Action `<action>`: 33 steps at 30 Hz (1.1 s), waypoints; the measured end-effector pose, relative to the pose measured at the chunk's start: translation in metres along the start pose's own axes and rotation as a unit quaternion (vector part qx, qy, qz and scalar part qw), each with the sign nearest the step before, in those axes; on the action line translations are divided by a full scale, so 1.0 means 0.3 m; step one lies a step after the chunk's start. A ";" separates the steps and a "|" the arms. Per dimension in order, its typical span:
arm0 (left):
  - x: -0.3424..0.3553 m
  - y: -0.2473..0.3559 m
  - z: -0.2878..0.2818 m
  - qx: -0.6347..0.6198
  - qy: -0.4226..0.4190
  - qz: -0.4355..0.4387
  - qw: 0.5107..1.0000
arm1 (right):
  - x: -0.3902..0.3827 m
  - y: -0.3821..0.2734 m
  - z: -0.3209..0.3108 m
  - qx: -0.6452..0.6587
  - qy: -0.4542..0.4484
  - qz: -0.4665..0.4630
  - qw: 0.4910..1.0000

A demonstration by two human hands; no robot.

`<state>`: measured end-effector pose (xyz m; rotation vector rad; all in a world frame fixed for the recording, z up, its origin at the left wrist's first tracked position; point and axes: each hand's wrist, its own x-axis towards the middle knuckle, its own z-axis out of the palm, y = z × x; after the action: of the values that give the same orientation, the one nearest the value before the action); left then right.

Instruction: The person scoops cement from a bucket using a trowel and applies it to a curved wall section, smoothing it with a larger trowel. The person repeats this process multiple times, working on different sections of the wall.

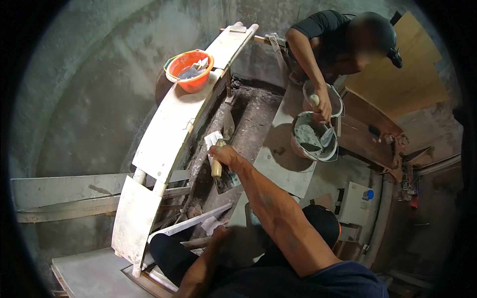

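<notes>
Trowel [221, 174] with a pale wooden handle sits in the right hand [224, 155], which is closed around the handle. Its grey, mortar-smeared blade points down and toward the person, over a dark, rubble-strewn gap between a long white plank [174, 124] and a grey slab [278, 159]. The right forearm stretches from the lower right of the view up to the middle. The left hand [233, 243] is low in the view, near the person's dark trousers; it is blurred, so I cannot tell whether it is open or closed or whether it holds anything.

The plank runs from the lower left up toward the top centre, curved by the lens. An orange bucket [191, 69] with grey contents stands on its far end. Grey boards [69, 193] lie to the left against a rough cement wall [89, 99].

At the upper right another person in a dark shirt bends over a grey bucket [314, 141] of wet mortar, one hand [323, 109] gripping a tool handle that dips into the mix. A second pale bucket [338, 99] sits just behind the first. Brown wooden boards [392, 79] are beside that person. A small white box [354, 203] with a blue cap on it lies at the right.
</notes>
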<state>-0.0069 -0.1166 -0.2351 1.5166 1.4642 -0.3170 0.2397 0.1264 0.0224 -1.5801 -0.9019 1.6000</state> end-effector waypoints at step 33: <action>-0.230 0.384 -0.770 -0.509 0.244 0.058 0.823 | 0.212 0.119 0.139 -0.204 -0.105 -0.082 0.970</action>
<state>-0.0198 0.0379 -0.0174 0.7787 1.5058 0.8877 0.1974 0.1628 -0.0402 -1.5686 -1.5155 1.5508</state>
